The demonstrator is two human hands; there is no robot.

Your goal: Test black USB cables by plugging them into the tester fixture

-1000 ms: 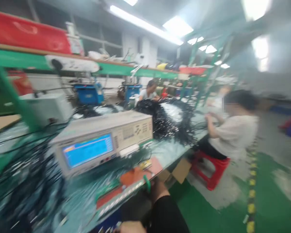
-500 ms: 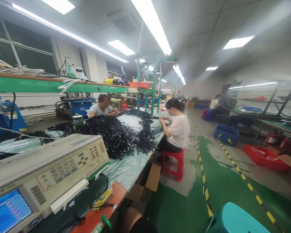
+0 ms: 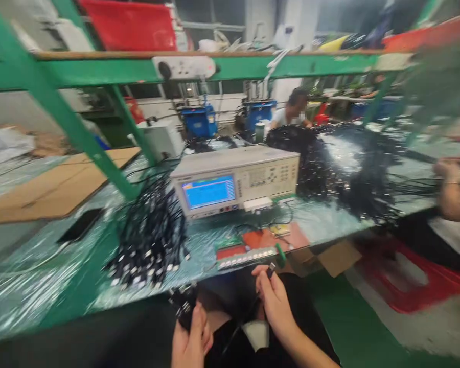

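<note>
My left hand [image 3: 193, 337] is closed round a bunch of black cables [image 3: 184, 301] with metal plugs, below the table's front edge. Between the thumb and fingers of my right hand [image 3: 276, 301] is one black cable plug [image 3: 270, 270], its metal end pointing up. In front of my hands lies a test board [image 3: 249, 257] with a row of sockets, on the table edge. Behind it stands a beige instrument [image 3: 237, 174] with a lit blue screen. A pile of black cables [image 3: 149, 235] lies left of the instrument, plugs toward me.
A phone [image 3: 80, 225] and cardboard [image 3: 57, 184] lie on the left of the table [image 3: 80, 286]. Green shelf posts [image 3: 80, 133] rise there. More black cables [image 3: 329, 168] are heaped at the right. One person [image 3: 291, 110] sits behind; another person's hand [image 3: 450, 171] is at the right.
The view has swung left and down, bringing the instrument to the middle. Both my hands, with cables in them, now show; neither was visible before.
</note>
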